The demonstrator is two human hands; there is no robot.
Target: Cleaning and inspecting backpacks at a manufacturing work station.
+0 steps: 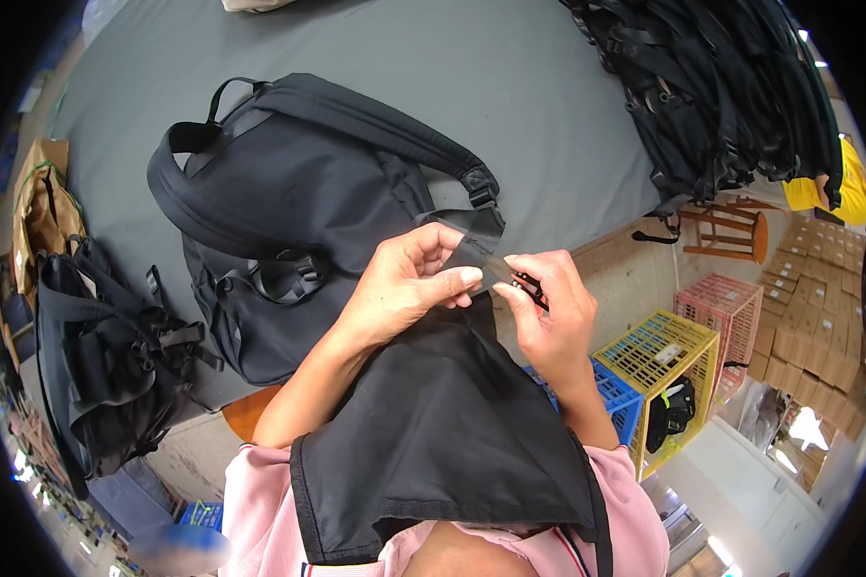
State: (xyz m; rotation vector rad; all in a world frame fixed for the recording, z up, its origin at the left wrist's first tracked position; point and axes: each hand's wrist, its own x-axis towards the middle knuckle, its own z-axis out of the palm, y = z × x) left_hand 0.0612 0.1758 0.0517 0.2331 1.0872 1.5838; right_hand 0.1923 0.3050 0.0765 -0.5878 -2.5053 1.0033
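A black backpack [308, 183] lies on the grey table with its shoulder straps facing up. My left hand [394, 284] pinches a dark fabric flap [467, 252] between thumb and fingers, close to the lower end of the right-hand strap. In my right hand [555, 303] is a small pair of thread snips [529, 288] with black handles. The snips' tips point left and meet the flap's edge beside my left fingertips. Whether the blades are apart cannot be made out.
Black backpacks are piled at the table's [548, 106] far right [712, 96], and others sit at the left edge [115, 356]. To the right stand a wooden stool [731, 234], a yellow crate [659, 351], a blue crate [621, 399], a pink crate [722, 308] and stacked cartons [818, 327].
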